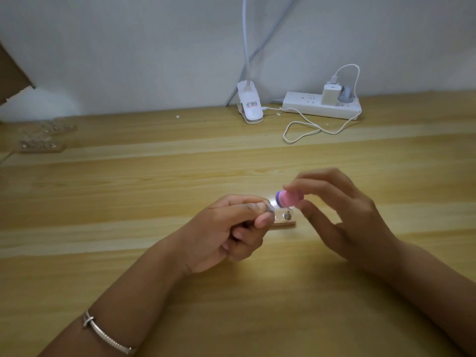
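Both hands meet just right of the middle of the frame, low over the counter [154,176]. The right grip [334,215] pinches a small pink and purple cylinder [289,198] between forefinger on top and thumb beneath. Its other fingers fan out loosely, probably to leave the fingertips free to turn or steer it. The cylinder lies on its side in the air, purple end toward the other hand, just above a little wooden block [283,223] that rests flat on the counter.

The left grip [231,228] is curled tight, thumb and forefinger pressed on a small shiny piece [272,205] that I cannot make out. It meets the purple end right where a bright glint shows. To me it looks as if one hand holds that piece steady while the other fits the cylinder against it. The block with its metal stud [286,215] sits directly underneath, likely as the base for the joined parts.

A bracelet [108,336] shows on the left wrist, lower left of the frame. In the upper middle a clip lamp [249,104] stands against the wall. A power strip [309,105] and a looped white cable [309,130] lie beside it, well away from the work. More wooden blocks [41,146] lie at the far left edge
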Action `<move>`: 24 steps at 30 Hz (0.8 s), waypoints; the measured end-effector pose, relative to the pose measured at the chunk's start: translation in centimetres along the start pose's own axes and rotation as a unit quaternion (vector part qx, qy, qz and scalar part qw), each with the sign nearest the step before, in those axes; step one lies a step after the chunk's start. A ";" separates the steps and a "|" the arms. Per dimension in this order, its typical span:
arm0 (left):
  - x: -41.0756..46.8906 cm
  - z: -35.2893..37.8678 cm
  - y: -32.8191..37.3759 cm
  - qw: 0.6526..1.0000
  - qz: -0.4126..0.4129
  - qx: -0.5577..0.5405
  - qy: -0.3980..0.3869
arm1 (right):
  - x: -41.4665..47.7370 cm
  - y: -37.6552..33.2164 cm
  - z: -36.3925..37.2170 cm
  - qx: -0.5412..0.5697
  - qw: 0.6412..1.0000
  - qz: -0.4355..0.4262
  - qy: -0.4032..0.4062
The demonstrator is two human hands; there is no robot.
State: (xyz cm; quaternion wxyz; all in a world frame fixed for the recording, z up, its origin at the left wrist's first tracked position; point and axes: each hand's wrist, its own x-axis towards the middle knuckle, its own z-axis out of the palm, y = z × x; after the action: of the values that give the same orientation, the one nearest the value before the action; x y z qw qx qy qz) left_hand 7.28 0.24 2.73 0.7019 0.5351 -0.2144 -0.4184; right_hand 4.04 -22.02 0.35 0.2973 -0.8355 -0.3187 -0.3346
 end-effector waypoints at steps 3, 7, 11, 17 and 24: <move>0.1 0.1 0.0 1.000 0.008 0.011 -0.004 | 0.0 -0.5 0.1 0.032 0.999 0.002 0.025; 0.0 0.2 -0.2 0.999 0.016 0.051 0.011 | -0.2 -1.0 0.6 0.007 0.999 -0.049 -0.007; 0.1 0.8 -0.5 0.972 0.118 0.182 0.095 | 0.0 0.4 -0.1 -0.014 0.998 0.065 0.018; 0.3 1.3 -0.9 0.901 0.247 0.312 0.173 | -0.2 -1.0 0.7 0.010 1.000 0.010 0.025; 0.4 1.0 -0.9 0.892 0.243 0.334 0.185 | -0.1 -1.2 0.9 0.042 0.998 0.020 0.053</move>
State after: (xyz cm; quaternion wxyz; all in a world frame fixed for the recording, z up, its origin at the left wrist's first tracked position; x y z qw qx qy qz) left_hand 6.40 -0.78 2.16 0.5888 0.7367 -0.3310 -0.0316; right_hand 3.42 -20.68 0.13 0.3553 -0.8097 -0.2992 -0.3586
